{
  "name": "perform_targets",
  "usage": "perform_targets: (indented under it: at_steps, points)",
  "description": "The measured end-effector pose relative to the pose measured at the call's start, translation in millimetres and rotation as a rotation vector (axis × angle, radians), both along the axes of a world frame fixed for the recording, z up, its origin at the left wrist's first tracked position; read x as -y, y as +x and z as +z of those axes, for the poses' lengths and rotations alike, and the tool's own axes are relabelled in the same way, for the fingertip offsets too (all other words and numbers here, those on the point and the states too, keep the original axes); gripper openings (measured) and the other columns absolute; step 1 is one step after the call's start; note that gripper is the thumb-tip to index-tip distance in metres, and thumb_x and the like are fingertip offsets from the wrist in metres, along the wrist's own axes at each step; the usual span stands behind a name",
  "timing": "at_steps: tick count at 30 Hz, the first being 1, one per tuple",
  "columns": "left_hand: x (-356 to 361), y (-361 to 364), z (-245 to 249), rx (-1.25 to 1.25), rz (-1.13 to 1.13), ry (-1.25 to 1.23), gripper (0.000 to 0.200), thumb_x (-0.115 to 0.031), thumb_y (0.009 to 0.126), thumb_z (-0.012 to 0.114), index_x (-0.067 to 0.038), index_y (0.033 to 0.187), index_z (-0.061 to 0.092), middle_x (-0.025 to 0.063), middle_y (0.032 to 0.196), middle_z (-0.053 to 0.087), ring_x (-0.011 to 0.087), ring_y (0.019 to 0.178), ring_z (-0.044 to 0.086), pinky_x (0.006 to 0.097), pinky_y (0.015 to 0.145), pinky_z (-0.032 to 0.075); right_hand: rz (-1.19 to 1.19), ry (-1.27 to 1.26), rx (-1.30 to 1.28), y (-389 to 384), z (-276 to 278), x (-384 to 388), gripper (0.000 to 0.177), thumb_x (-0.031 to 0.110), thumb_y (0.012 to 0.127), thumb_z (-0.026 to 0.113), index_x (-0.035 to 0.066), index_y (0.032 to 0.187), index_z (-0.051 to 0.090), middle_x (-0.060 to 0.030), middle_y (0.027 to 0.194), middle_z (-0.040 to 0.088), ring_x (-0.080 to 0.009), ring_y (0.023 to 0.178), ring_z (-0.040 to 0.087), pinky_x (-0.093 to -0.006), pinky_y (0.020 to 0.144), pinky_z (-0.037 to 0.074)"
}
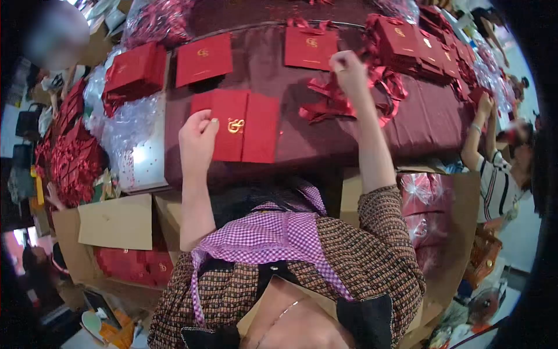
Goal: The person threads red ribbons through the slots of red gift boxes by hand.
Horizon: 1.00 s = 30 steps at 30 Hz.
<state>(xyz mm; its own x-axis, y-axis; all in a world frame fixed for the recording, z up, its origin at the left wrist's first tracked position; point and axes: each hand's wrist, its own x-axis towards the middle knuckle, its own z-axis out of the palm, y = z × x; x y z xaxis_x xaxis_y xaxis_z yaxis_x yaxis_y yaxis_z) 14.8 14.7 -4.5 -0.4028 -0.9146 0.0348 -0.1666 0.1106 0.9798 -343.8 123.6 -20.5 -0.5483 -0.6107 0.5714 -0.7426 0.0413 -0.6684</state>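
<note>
A flat red paper bag (261, 129) with a gold emblem and a fold line down its middle lies on the table before me. At its left part, my left hand (197, 138) is closed, with thumb and curled fingers gripping the bag. My right hand (350, 68) is raised over a loose pile of red ribbons (325, 102), its fingers pinched together. Whether a ribbon end is in that pinch cannot be seen. Just behind the right hand lies another red bag (311, 46) with ribbon handles at its top edge.
A further red bag (204, 58) and a stack of bags (135, 72) lie at the back left. More stacked bags (407, 46) stand at the back right. Cardboard boxes (116, 224) holding red goods flank me. A co-worker in a striped shirt (499, 186) works at the right.
</note>
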Motion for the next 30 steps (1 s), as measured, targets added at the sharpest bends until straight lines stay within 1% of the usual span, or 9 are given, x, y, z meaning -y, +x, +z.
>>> perform_targets:
  at_steps: [1, 2, 3, 5, 9, 11, 17, 23, 30]
  points:
    - [1.5, 0.0, -2.8, -0.021, -0.002, -0.005, 0.024, -0.006, 0.084, 0.063, 0.007, 0.104, 0.06, 0.007, 0.081, 0.068, 0.0078, 0.075, 0.058, 0.0233, 0.067, 0.047, -0.023, -0.154, -0.075, 5.0, 24.6, -4.3, 0.005, 0.006, 0.082, 0.064, 0.002, 0.086, 0.063, -0.0104, 0.081, 0.064, -0.017, 0.077, 0.062, -0.0308, 0.069, 0.049]
    - [0.7, -0.8, -1.7, -0.003, 0.016, -0.026, 0.025, -0.004, 0.084, 0.063, 0.007, 0.105, 0.06, 0.0056, 0.081, 0.067, 0.0064, 0.074, 0.057, 0.0221, 0.066, 0.047, 0.023, -0.237, 0.201, 3.2, 40.1, -10.0, 0.005, 0.008, 0.085, 0.064, 0.003, 0.087, 0.064, -0.0053, 0.083, 0.064, -0.0133, 0.078, 0.06, -0.0282, 0.071, 0.049]
    - [-3.6, -2.6, 3.4, -0.042, 0.024, 0.001, 0.024, -0.003, 0.084, 0.063, 0.007, 0.105, 0.06, 0.0051, 0.081, 0.067, 0.0056, 0.074, 0.056, 0.0214, 0.066, 0.047, -0.004, -0.343, 0.218, 4.3, 56.3, -12.9, 0.005, 0.007, 0.087, 0.063, 0.003, 0.089, 0.064, -0.0023, 0.084, 0.064, -0.011, 0.08, 0.058, -0.0264, 0.074, 0.048]
    - [-10.0, -6.2, 13.3, -0.13, 0.012, 0.03, 0.022, -0.001, 0.085, 0.062, 0.007, 0.106, 0.06, 0.0039, 0.082, 0.067, 0.0039, 0.074, 0.055, 0.02, 0.065, 0.046, 0.226, -0.571, 0.493, 22.6, 87.3, -19.4, 0.012, 0.005, 0.087, 0.063, -0.001, 0.097, 0.062, -0.0045, 0.09, 0.064, -0.0111, 0.082, 0.058, -0.0243, 0.078, 0.046]
    - [-15.4, -9.6, 16.3, -0.153, 0.0, 0.021, 0.023, 0.0, 0.085, 0.061, 0.007, 0.107, 0.059, 0.0031, 0.082, 0.066, 0.0035, 0.074, 0.055, 0.0199, 0.066, 0.046, 0.373, -0.394, 0.622, 80.6, 96.2, -19.1, 0.019, 0.005, 0.084, 0.066, 0.003, 0.103, 0.063, -0.0018, 0.092, 0.062, -0.009, 0.079, 0.058, -0.022, 0.072, 0.049]
    - [-16.4, -11.6, 13.5, -0.157, 0.011, 0.021, 0.024, 0.0, 0.085, 0.06, 0.008, 0.108, 0.059, 0.0025, 0.082, 0.066, 0.0033, 0.074, 0.054, 0.0198, 0.066, 0.046, 0.408, -0.171, 0.448, 109.3, 77.1, -12.5, 0.015, 0.003, 0.083, 0.067, 0.003, 0.097, 0.065, -0.0003, 0.089, 0.063, -0.0091, 0.082, 0.058, -0.0218, 0.071, 0.047]
    - [-21.4, -10.6, 13.4, -0.204, 0.012, 0.053, 0.025, 0.003, 0.084, 0.06, 0.007, 0.108, 0.058, 0.0035, 0.089, 0.064, 0.0061, 0.077, 0.055, 0.0202, 0.069, 0.046, 0.514, -0.172, 0.273, 178.7, 32.7, 14.2, 0.016, -0.003, 0.075, 0.069, 0.003, 0.088, 0.062, -0.0089, 0.082, 0.063, -0.024, 0.082, 0.061, -0.0325, 0.074, 0.048]
    - [-27.8, -9.8, 21.2, -0.28, -0.03, 0.136, 0.031, 0.006, 0.081, 0.057, 0.007, 0.112, 0.058, 0.0041, 0.093, 0.063, 0.0077, 0.081, 0.057, 0.021, 0.074, 0.047, 0.425, -0.133, -0.006, 195.1, 26.5, 18.7, 0.015, -0.001, 0.073, 0.07, 0.003, 0.085, 0.062, -0.0067, 0.085, 0.064, -0.0248, 0.083, 0.06, -0.0339, 0.077, 0.046]
    - [-31.5, -6.9, 21.6, -0.308, -0.094, 0.136, 0.034, 0.006, 0.081, 0.056, 0.007, 0.115, 0.057, 0.0042, 0.094, 0.062, 0.008, 0.083, 0.056, 0.0211, 0.076, 0.046, 0.387, -0.125, -0.043, 202.5, 24.6, 17.2, 0.014, 0.004, 0.074, 0.07, 0.006, 0.085, 0.063, -0.0046, 0.085, 0.065, -0.0235, 0.085, 0.059, -0.0347, 0.077, 0.041]
